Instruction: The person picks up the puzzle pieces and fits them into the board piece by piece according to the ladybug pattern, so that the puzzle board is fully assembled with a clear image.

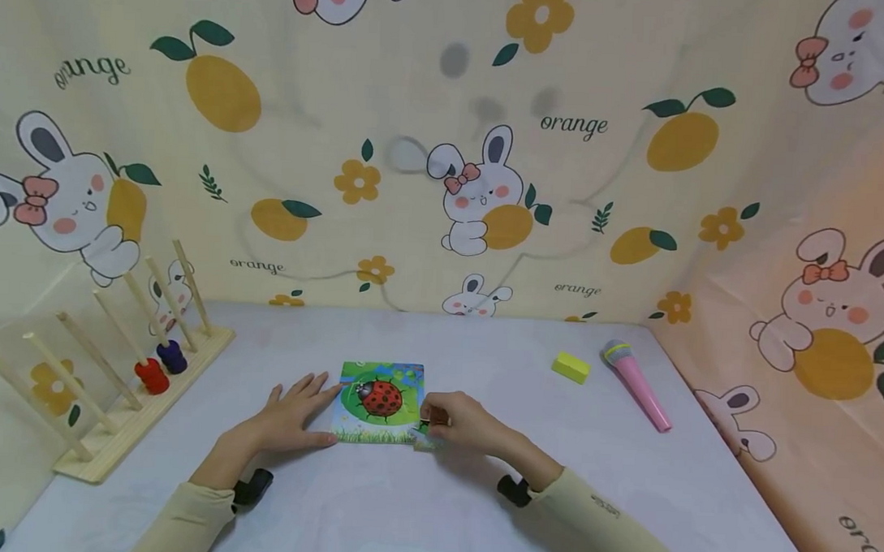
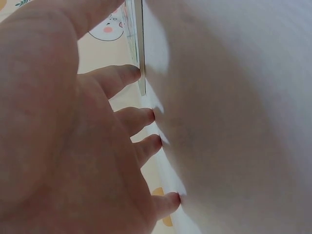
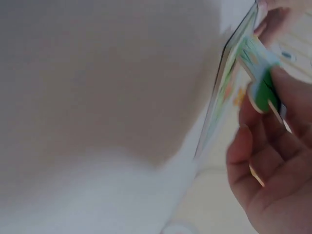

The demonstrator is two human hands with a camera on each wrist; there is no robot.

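A square ladybug jigsaw puzzle [image 1: 381, 397] lies flat on the table. My left hand [image 1: 288, 417] rests at its left side with fingers spread; the thumb and a fingertip touch the puzzle's edge. In the left wrist view the fingertips [image 2: 130, 73] press along that edge and the tabletop. My right hand [image 1: 466, 424] pinches a puzzle piece [image 3: 265, 85], green and pale blue, between thumb and fingers. It holds this piece tilted, just above the puzzle's lower right corner. Part of the piece is hidden by the fingers.
A wooden peg rack [image 1: 145, 412] with red rings [image 1: 151, 376] and purple rings [image 1: 172, 357] stands at the left. A yellow block [image 1: 571, 367] and a pink toy microphone [image 1: 637, 386] lie at the back right. Patterned cloth [image 1: 444, 227] walls the table's back and sides.
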